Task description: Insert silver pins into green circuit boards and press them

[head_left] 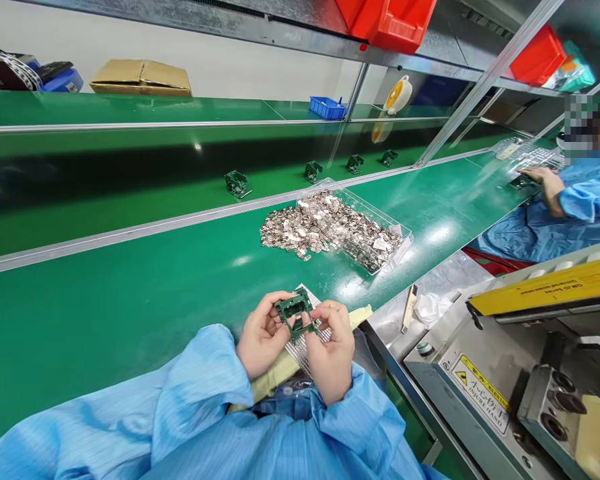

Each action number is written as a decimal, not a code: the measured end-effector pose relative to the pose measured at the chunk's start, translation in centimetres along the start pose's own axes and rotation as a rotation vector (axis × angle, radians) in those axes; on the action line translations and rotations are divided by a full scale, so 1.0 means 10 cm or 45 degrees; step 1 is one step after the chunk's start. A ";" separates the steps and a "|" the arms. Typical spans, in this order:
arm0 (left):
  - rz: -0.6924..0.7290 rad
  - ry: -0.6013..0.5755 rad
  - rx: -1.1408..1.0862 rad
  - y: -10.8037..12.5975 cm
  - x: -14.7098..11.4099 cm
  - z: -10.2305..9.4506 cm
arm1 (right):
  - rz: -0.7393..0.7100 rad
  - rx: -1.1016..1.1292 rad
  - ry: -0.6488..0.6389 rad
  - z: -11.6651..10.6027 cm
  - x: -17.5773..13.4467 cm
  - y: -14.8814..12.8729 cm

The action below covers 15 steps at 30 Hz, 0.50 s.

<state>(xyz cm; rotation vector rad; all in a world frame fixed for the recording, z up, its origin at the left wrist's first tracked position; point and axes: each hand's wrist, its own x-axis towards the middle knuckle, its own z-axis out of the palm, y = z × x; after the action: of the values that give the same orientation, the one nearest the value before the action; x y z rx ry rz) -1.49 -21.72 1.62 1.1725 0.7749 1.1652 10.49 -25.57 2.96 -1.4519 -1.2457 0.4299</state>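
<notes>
Overhead sit red bins; at the green bench, both hands pinch a frame.

Frame before tray; parts in tray and left of it.

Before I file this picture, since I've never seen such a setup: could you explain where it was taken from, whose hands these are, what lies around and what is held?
The one picture comes from a camera worn on a person's head, looking forward and down, so the near blue sleeves are the wearer's own. The bare left hand and right hand hold a small green frame between them. Ahead, on the green table, a clear tray holds small metallic pieces, with more heaped at its left. Beyond a rail, four similar frames sit in a row. Far right is a co-worker's hand; nearer, a machine bears a hand-injury label.
</notes>
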 end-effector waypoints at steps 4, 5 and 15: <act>-0.070 0.034 -0.004 0.03 -0.01 0.02 | 0.201 0.304 -0.092 0.03 0.00 0.00; -0.085 0.041 -0.010 0.03 -0.01 0.02 | 0.263 0.376 -0.104 0.04 0.00 0.00; -0.111 0.103 -0.027 0.06 0.00 0.04 | 0.558 0.608 -0.077 0.07 0.02 -0.05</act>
<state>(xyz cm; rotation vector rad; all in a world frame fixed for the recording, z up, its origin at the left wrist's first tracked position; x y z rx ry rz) -1.31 -21.83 2.33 1.0687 0.8649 1.1510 9.74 -25.15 3.20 -1.2904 -0.7859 1.0001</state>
